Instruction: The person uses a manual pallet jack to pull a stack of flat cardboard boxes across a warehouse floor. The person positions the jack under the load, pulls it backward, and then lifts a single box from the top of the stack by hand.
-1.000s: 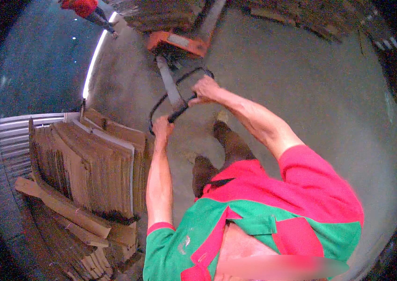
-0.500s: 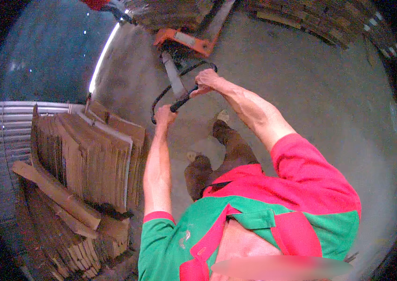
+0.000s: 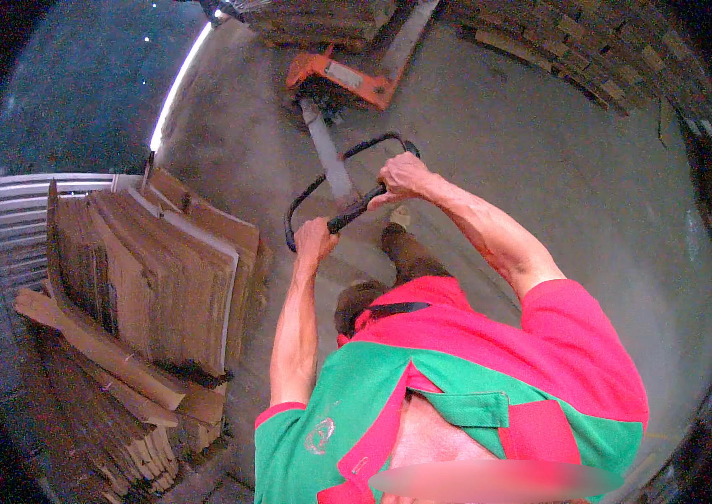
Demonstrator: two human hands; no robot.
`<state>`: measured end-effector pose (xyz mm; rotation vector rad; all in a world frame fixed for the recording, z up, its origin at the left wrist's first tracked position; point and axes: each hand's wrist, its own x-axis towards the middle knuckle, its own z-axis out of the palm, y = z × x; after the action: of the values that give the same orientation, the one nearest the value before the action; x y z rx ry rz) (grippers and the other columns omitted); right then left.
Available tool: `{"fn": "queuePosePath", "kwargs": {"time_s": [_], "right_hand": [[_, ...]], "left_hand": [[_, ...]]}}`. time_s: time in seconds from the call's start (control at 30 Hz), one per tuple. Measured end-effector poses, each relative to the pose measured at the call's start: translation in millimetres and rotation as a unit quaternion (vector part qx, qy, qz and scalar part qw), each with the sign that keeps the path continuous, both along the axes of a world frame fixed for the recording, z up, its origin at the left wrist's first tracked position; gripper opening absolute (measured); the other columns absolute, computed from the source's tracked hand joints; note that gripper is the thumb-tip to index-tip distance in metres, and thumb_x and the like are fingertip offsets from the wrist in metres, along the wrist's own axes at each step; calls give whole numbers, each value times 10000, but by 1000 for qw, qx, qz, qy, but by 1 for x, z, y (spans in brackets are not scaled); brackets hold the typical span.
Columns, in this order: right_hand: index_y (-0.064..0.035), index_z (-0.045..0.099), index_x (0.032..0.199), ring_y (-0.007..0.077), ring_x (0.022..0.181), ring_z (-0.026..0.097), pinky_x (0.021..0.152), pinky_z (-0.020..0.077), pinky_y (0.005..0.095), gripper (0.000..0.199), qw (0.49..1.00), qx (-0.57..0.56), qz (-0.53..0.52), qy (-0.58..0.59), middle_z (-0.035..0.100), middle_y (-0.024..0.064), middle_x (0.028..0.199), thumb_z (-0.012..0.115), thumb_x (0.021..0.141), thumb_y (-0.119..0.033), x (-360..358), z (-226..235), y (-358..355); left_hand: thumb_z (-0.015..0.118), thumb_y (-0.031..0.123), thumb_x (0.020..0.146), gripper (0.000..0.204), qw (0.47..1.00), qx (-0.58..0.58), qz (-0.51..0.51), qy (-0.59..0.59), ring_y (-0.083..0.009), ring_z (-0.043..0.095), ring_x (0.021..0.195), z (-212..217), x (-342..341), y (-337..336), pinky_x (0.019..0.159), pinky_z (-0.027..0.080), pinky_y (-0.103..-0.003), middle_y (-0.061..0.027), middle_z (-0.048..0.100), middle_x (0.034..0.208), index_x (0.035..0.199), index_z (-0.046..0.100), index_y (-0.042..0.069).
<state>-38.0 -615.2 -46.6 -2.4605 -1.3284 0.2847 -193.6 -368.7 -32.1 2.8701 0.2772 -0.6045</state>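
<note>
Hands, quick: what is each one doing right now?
Left hand: closed on the handle.
Right hand: closed on the same handle.

Matt black metal handle loop [image 3: 348,181], orange painted-metal pallet jack [image 3: 341,77] — rough cardboard stacks [image 3: 154,269]

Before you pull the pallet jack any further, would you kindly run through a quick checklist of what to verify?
1. Left hand wrapped on the black loop handle: ok.
2. Right hand gripping the same handle: ok.
3. Orange pallet jack forks seated under the stacked load: cannot tell, top edge cuts it off.
4. Concrete floor around the feet free of debris: ok.
5. Leaning cardboard sheets on the left apart from the handle: ok.
6. Space behind the person: cannot tell.
</note>
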Motion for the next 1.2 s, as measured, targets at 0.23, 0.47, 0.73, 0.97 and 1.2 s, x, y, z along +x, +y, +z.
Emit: {"fn": "queuePosePath", "kwargs": {"time_s": [0.23,0.47,0.73,0.97,1.2], "right_hand": [[-4,699,669,418,689,679,633,528,487,915,999,1,-19,-34,668,218,670,570,681,-909,-47,-19,23],[-73,763,851,386,832,713,732,564,491,885,997,-60,-24,-43,728,195,839,521,723,-915,-42,18,63],[-42,685,688,431,671,655,603,502,508,826,999,-51,-2,11,626,211,622,602,711,-863,47,41,136],[-44,646,645,436,626,638,561,476,505,803,998,5,11,60,598,213,592,627,705,-844,92,90,174],[-55,666,682,416,690,665,627,510,506,767,999,45,-13,15,644,180,644,625,727,-820,141,65,218]], "left_hand": [[682,288,830,263,999,25,-6,-28,-416,697,931,-7,-45,21,819,547,-544,-200,733,944,1014,751,114],[715,260,816,269,997,9,-18,-69,-436,697,912,-2,-48,59,808,544,-563,-208,736,935,1045,760,128],[670,225,817,223,998,-3,-25,-51,-432,700,882,33,31,141,776,549,-551,-227,724,912,990,741,103],[681,231,808,210,999,-34,-3,18,-438,695,859,85,92,173,759,543,-547,-211,724,901,958,729,92],[725,265,806,272,999,-3,-25,-21,-439,689,882,77,142,228,763,534,-546,-217,722,902,1019,720,97]]}}
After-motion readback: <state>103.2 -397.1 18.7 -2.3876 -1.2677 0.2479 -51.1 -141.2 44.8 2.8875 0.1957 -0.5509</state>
